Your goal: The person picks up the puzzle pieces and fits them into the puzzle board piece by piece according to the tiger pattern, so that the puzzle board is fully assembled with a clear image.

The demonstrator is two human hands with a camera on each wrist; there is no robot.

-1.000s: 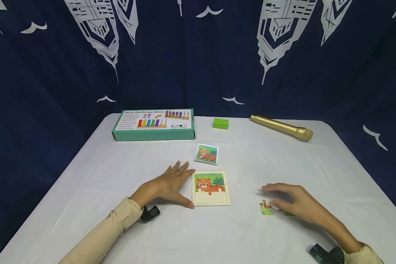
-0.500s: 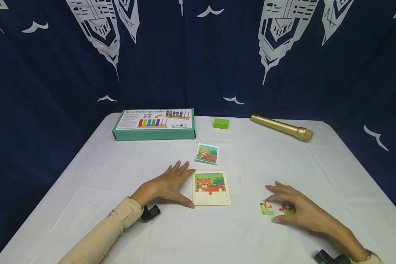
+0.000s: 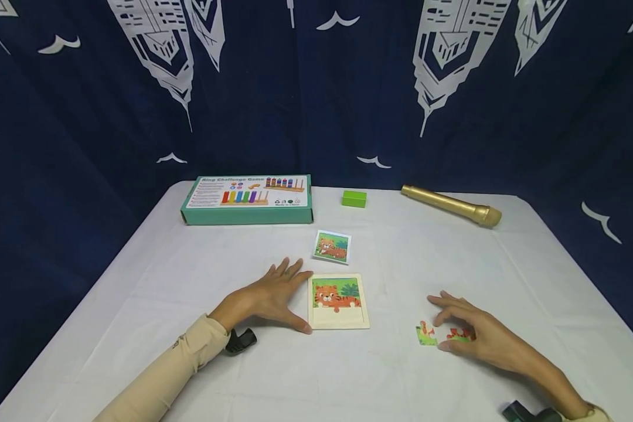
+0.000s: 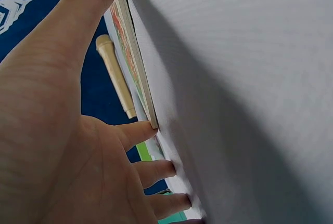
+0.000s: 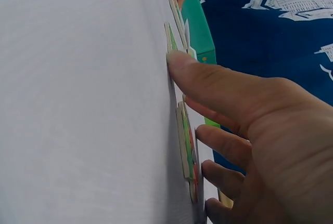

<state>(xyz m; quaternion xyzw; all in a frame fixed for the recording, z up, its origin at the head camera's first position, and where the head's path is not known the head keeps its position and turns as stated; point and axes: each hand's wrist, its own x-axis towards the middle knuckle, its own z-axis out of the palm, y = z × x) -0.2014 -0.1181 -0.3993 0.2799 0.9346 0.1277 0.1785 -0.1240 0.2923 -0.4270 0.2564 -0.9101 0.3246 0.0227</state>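
Observation:
My left hand (image 3: 274, 295) lies spread on the table, its thumb and index finger touching the left edge of a wooden tiger puzzle board (image 3: 339, 319). The board's upper half shows the tiger picture; its lower part is bare wood. Over on the right, my right hand (image 3: 487, 337) hovers low with thumb and fingers apart around a red and green puzzle piece (image 3: 458, 334), partly hidden by the hand. Another puzzle piece (image 3: 426, 335) lies just left of the fingertips. In the right wrist view, a gap separates the fingers from the nearer piece (image 5: 186, 141).
Behind the board lies a small tiger picture card (image 3: 332, 246). Farther back are a green Ring Challenge Game box (image 3: 247, 217), a bright green block (image 3: 354, 199) and a gold microphone (image 3: 451, 205). A dark blue printed curtain (image 3: 316, 105) hangs behind the white table (image 3: 380, 381).
My right hand has drawn back slightly to the right, from over the left piece to around the right one, which has come into view. My left hand has stayed at the board.

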